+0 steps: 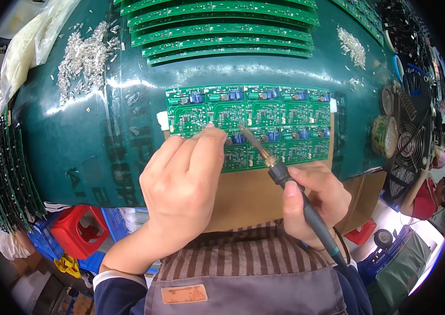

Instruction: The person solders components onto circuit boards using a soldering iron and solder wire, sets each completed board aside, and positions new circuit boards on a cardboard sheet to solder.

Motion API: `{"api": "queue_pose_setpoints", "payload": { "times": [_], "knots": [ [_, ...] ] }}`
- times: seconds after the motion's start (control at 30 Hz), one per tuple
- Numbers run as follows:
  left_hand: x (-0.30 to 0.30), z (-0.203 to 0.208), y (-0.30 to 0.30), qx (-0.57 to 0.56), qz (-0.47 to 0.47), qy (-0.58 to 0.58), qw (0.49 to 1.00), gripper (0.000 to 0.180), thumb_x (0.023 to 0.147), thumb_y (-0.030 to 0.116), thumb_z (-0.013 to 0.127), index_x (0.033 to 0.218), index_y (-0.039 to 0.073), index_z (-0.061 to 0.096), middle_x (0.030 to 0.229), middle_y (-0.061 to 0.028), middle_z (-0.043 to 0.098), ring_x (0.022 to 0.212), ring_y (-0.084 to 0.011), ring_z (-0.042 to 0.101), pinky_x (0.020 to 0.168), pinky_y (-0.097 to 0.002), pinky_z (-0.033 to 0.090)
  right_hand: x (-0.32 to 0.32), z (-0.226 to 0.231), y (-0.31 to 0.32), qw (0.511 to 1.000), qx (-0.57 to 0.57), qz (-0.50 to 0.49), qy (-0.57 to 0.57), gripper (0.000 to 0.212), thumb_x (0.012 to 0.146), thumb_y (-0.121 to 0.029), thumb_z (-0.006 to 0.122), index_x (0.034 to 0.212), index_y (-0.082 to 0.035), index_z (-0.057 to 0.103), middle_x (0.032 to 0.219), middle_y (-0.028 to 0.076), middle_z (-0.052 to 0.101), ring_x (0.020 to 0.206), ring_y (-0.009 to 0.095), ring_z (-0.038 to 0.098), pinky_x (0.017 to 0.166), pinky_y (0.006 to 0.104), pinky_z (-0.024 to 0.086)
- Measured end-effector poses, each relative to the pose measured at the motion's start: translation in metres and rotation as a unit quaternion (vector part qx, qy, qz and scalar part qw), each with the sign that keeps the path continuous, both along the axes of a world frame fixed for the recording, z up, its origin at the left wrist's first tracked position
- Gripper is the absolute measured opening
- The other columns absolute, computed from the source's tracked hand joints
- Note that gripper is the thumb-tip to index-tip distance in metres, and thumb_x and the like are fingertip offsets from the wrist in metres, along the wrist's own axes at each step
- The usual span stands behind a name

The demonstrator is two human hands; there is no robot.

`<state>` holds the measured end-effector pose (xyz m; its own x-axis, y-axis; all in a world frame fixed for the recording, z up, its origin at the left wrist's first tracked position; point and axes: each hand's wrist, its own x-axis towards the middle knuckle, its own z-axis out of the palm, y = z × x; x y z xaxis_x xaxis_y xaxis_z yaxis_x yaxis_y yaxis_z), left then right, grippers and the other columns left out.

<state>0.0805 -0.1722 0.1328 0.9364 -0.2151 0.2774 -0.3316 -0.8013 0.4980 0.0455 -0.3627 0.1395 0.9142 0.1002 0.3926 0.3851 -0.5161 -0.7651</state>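
A green circuit board panel (264,113) with repeated sections, blue and white parts lies on brown cardboard (254,197) in front of me. My right hand (317,197) grips a soldering iron (309,218) by its dark handle. The iron slants up to the left, and its tip is at the middle of the panel; whether it touches cannot be told. My left hand (183,178) is closed over the panel's left part, fingertips pinched near a small whitish part. What the fingers hold, if anything, is too small to make out.
A row of green boards (228,31) stands behind the panel. Small clear parts lie in a left heap (88,60) and a right heap (352,47). More boards (7,173) stand at the left edge. A fan (407,144) and a tape roll (385,136) sit on the right.
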Motion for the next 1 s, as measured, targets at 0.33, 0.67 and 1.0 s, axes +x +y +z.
{"api": "queue_pose_setpoints", "payload": {
  "times": [0.33, 0.67, 1.0],
  "knots": [
    [0.002, 0.001, -0.001, 0.031, -0.004, -0.017, 0.999, 0.018, 0.074, 0.001, 0.077, 0.090, 0.006, 0.072, 0.086, -0.0066, 0.070, 0.069, -0.0221, 0.064, 0.061, -0.0319, 0.052, 0.005, 0.005, 0.003, 0.999, -0.024, 0.039, -0.001, 0.021, 0.073, 0.001, 0.073, 0.092, 0.004, 0.064, 0.072, 0.012, 0.067, 0.058, 0.023, 0.065, 0.055, 0.0308, 0.054],
    [0.003, 0.003, -0.017, 0.028, -0.038, -0.064, 0.997, 0.025, 0.072, -0.004, 0.068, 0.096, 0.000, 0.064, 0.091, -0.0100, 0.067, 0.070, -0.0233, 0.054, 0.067, -0.0300, 0.045, -0.006, 0.008, -0.022, 0.999, 0.025, -0.026, 0.029, 0.015, 0.076, 0.003, 0.069, 0.089, 0.006, 0.062, 0.074, 0.014, 0.068, 0.061, 0.025, 0.067, 0.058, 0.0318, 0.054],
    [0.000, -0.008, -0.035, 0.044, -0.055, -0.060, 0.996, 0.024, 0.074, -0.003, 0.074, 0.096, 0.003, 0.068, 0.081, -0.0071, 0.069, 0.064, -0.0208, 0.058, 0.058, -0.0308, 0.048, -0.006, 0.003, -0.036, 0.999, 0.017, -0.027, 0.013, 0.019, 0.072, 0.005, 0.071, 0.090, 0.004, 0.065, 0.074, 0.013, 0.068, 0.060, 0.024, 0.066, 0.056, 0.0311, 0.053]
  ]
}}
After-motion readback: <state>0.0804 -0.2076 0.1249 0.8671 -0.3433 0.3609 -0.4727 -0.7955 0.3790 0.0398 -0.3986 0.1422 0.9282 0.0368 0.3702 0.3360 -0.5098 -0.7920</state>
